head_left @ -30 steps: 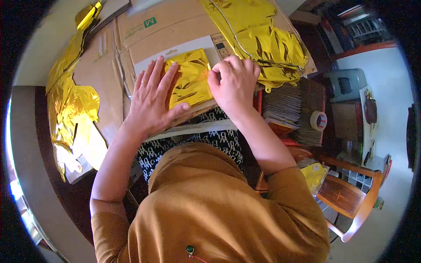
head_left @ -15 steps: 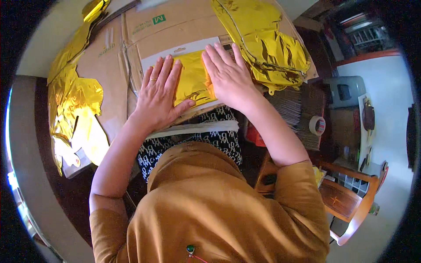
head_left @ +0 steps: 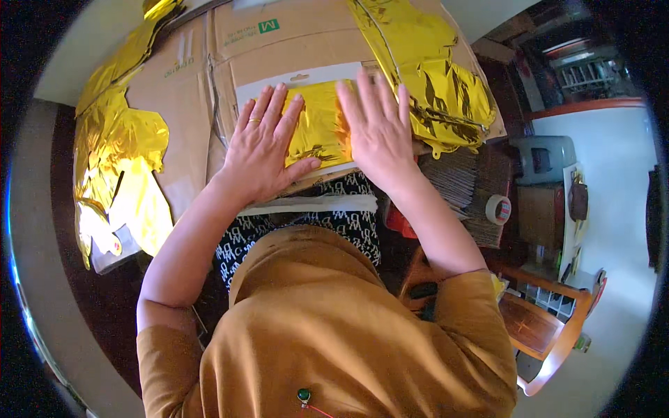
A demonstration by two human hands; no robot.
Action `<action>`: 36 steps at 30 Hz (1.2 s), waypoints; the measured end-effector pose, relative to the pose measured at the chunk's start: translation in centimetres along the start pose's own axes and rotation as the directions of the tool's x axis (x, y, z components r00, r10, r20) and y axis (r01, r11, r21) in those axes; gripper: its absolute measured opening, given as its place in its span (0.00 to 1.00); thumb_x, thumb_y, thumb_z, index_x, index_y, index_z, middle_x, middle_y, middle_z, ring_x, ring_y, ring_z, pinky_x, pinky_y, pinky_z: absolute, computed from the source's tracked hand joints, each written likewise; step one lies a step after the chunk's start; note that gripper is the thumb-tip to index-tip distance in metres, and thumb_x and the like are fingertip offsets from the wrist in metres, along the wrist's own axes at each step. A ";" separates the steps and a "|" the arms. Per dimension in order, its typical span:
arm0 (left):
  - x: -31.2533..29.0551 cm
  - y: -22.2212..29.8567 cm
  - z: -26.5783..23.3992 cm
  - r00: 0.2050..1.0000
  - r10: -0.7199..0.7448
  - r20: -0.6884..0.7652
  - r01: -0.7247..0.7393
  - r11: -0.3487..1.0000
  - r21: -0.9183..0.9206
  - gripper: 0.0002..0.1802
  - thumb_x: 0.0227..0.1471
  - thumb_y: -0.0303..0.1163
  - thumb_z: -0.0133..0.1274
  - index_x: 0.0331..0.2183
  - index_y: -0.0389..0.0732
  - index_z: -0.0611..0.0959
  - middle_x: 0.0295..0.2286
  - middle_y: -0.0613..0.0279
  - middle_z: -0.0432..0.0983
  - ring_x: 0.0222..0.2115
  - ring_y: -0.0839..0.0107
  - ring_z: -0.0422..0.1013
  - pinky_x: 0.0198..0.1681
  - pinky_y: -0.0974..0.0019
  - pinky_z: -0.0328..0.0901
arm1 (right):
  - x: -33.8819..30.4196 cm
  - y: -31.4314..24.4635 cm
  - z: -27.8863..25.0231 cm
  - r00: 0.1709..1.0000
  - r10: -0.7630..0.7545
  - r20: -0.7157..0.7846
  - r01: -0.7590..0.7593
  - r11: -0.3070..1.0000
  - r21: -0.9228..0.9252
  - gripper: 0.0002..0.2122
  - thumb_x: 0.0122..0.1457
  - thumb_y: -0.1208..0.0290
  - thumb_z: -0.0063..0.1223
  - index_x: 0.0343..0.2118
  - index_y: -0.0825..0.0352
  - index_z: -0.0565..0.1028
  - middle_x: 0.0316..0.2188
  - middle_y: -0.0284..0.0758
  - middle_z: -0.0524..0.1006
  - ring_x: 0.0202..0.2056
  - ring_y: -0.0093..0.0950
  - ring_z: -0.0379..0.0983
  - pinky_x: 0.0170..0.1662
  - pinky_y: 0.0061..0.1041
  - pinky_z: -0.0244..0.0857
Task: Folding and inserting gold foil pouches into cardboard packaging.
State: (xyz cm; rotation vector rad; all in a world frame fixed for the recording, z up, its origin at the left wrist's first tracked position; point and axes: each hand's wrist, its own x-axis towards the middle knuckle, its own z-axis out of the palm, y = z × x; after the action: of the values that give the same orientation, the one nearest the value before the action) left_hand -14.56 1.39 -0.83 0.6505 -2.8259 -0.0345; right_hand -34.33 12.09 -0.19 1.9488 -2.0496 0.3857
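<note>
A folded piece of shiny gold foil lies on a white card with a hang hole at its far edge. Flat on the left part of the foil and card rests my left hand, its fingers extended and the thumb stretched toward the near edge. My right hand lies at the foil's right edge, palm down with fingers outstretched; those fingers are slightly blurred. Neither hand grips anything. Beneath the card is a large sheet of cardboard.
Crumpled gold foil pieces lie on the left and right of the cardboard. A roll of tape sits at the right near stacked cardboard. A wooden chair and a grey plastic stool stand farther right.
The whole view has shifted a little. My right hand has moved slightly right and turned along the foil's edge; my left hand stays on the foil and card.
</note>
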 end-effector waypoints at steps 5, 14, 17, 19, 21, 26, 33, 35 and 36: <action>0.4 0.1 -0.7 0.998 -0.021 0.052 0.021 1.000 0.008 0.50 0.53 0.66 0.43 0.63 0.36 0.58 0.62 0.40 0.51 0.64 0.46 0.46 0.66 0.44 0.40 | 0.4 0.3 0.2 0.988 -0.097 0.118 0.110 0.987 -0.113 0.24 0.58 0.67 0.46 0.56 0.72 0.68 0.60 0.44 0.64 0.63 0.41 0.55 0.66 0.53 0.37; 1.6 1.3 1.4 0.996 -0.002 -0.084 -0.005 0.997 -0.075 0.49 0.54 0.64 0.43 0.60 0.30 0.61 0.62 0.42 0.52 0.65 0.49 0.47 0.66 0.44 0.39 | 0.6 0.1 0.0 0.990 -0.080 0.118 0.087 0.995 -0.056 0.22 0.57 0.73 0.43 0.56 0.71 0.67 0.59 0.44 0.67 0.63 0.41 0.58 0.66 0.52 0.39; 1.7 1.5 1.3 0.999 -0.024 -0.032 0.021 0.997 -0.077 0.49 0.54 0.64 0.43 0.61 0.31 0.61 0.63 0.43 0.52 0.65 0.49 0.46 0.66 0.44 0.40 | 0.5 0.6 0.4 0.991 -0.076 0.111 0.084 0.994 -0.070 0.22 0.57 0.72 0.44 0.56 0.72 0.67 0.58 0.44 0.67 0.63 0.41 0.57 0.66 0.52 0.38; 1.7 1.6 1.3 0.999 -0.020 -0.047 0.016 0.997 -0.072 0.49 0.54 0.64 0.43 0.61 0.31 0.61 0.63 0.43 0.51 0.65 0.49 0.46 0.66 0.44 0.40 | 0.7 0.9 0.2 0.991 -0.095 0.097 0.103 0.992 -0.079 0.22 0.57 0.70 0.44 0.55 0.73 0.68 0.57 0.44 0.68 0.62 0.41 0.58 0.66 0.53 0.38; 1.6 1.6 1.4 0.998 -0.021 -0.052 0.017 0.998 -0.067 0.50 0.54 0.64 0.42 0.61 0.31 0.61 0.63 0.44 0.51 0.65 0.49 0.46 0.66 0.44 0.40 | 0.8 0.7 -0.3 0.995 -0.037 0.094 0.041 0.999 -0.035 0.24 0.57 0.69 0.46 0.56 0.74 0.66 0.58 0.47 0.67 0.62 0.43 0.58 0.65 0.53 0.40; 1.5 1.5 1.9 0.997 -0.015 -0.076 0.011 0.999 -0.048 0.50 0.53 0.65 0.42 0.61 0.31 0.61 0.63 0.44 0.51 0.65 0.50 0.46 0.66 0.44 0.40 | 2.6 -1.4 -0.8 0.997 -0.075 0.011 0.066 0.931 0.360 0.28 0.64 0.58 0.40 0.59 0.77 0.59 0.59 0.54 0.62 0.63 0.49 0.55 0.65 0.53 0.42; 1.6 1.1 1.8 0.993 -0.006 -0.120 -0.010 0.991 -0.132 0.50 0.52 0.62 0.45 0.61 0.30 0.59 0.63 0.43 0.51 0.65 0.50 0.46 0.66 0.44 0.40 | 1.6 -0.5 2.1 0.978 -0.066 0.196 0.027 0.981 0.194 0.41 0.64 0.40 0.31 0.64 0.78 0.51 0.66 0.55 0.50 0.68 0.48 0.42 0.67 0.52 0.31; 1.3 1.0 1.6 0.992 -0.029 -0.121 0.014 0.992 -0.128 0.52 0.51 0.64 0.45 0.61 0.29 0.59 0.63 0.42 0.51 0.65 0.50 0.46 0.66 0.44 0.41 | 1.5 -0.4 2.0 0.973 -0.068 0.219 0.034 0.987 0.155 0.42 0.63 0.39 0.32 0.64 0.78 0.51 0.66 0.55 0.49 0.68 0.47 0.41 0.67 0.52 0.29; 1.0 0.8 1.4 0.992 -0.042 -0.121 0.027 0.992 -0.122 0.52 0.51 0.64 0.45 0.61 0.29 0.59 0.63 0.41 0.51 0.65 0.49 0.47 0.66 0.45 0.41 | 1.5 -0.4 2.2 0.972 -0.070 0.225 0.039 0.989 0.142 0.42 0.63 0.39 0.33 0.64 0.78 0.51 0.66 0.55 0.48 0.68 0.47 0.41 0.67 0.52 0.29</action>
State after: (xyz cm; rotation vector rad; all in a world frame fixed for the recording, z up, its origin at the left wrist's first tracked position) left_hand -16.11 1.60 -1.86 0.6509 -2.6704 -0.1633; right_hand -34.01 9.85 -1.63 2.2191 -2.1530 0.3089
